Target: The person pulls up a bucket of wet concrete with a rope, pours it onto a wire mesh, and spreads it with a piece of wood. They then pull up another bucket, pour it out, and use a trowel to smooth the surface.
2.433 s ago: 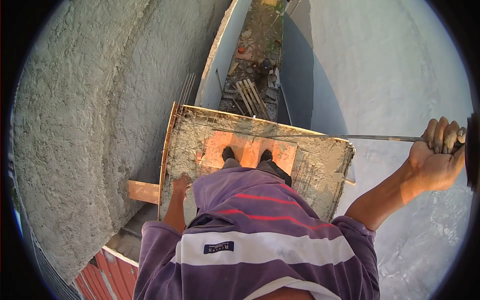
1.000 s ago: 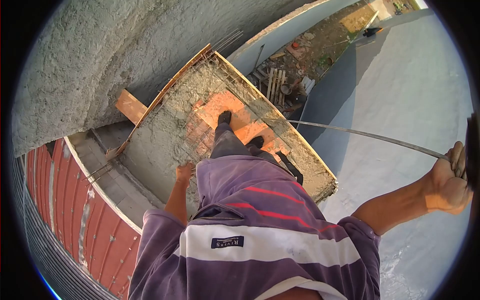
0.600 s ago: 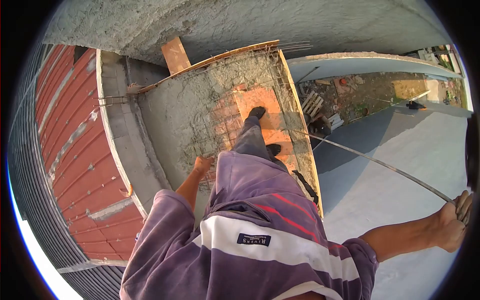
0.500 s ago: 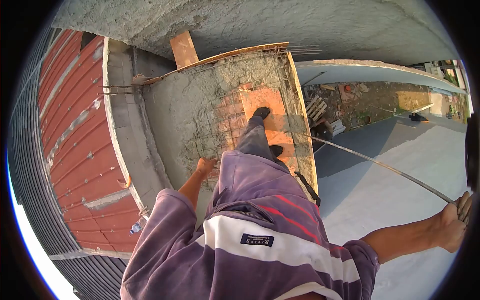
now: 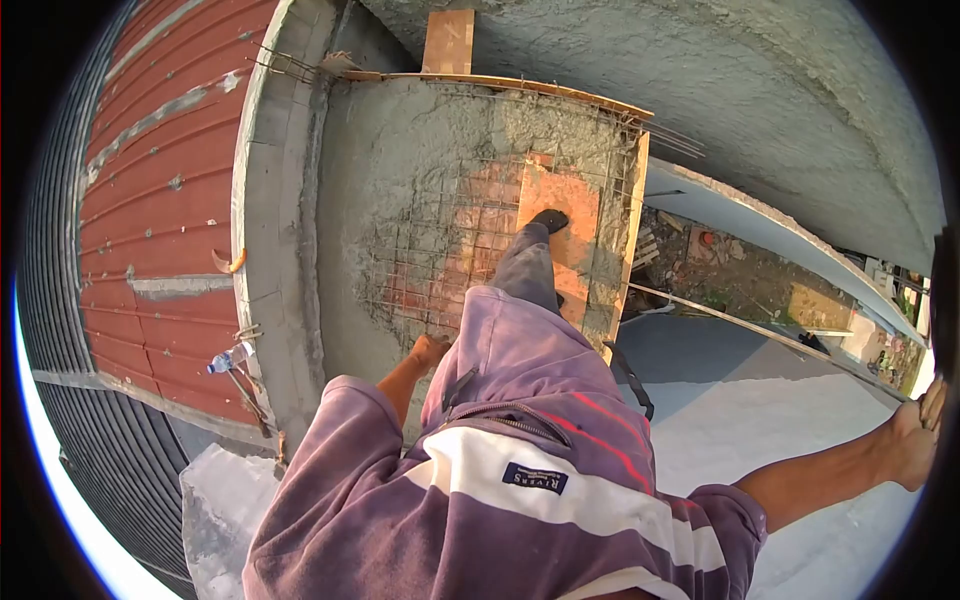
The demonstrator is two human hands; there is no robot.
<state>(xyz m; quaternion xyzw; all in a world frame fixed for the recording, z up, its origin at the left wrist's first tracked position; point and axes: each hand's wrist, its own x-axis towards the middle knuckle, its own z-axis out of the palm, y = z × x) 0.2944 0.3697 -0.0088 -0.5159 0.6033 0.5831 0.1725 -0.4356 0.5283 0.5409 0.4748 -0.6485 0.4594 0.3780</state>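
Note:
My left hand (image 5: 430,350) hangs beside my hip above the rebar mesh (image 5: 425,275), loosely curled with nothing visible in it. At the far right, my right hand (image 5: 912,440) is closed around the end of a long thin pole (image 5: 745,325). The pole reaches from there toward the slab's wooden edge board (image 5: 637,215). Below me, wet grey concrete (image 5: 400,140) surrounds the partly exposed mesh. One dark shoe (image 5: 549,220) stands on an orange-brown board (image 5: 570,195); my other foot is mostly hidden by my clothes.
A low block wall (image 5: 275,220) borders the slab on the left, with a red metal roof (image 5: 160,250) beyond. A plastic bottle (image 5: 230,358) lies near the wall. Rebar ends (image 5: 680,140) stick out at the far corner. To the right is a drop to littered ground (image 5: 720,260).
My view has turned, so the slab appears farther right and the roof's near end shows more. My right hand stays on the pole; my left hand remains beside my hip.

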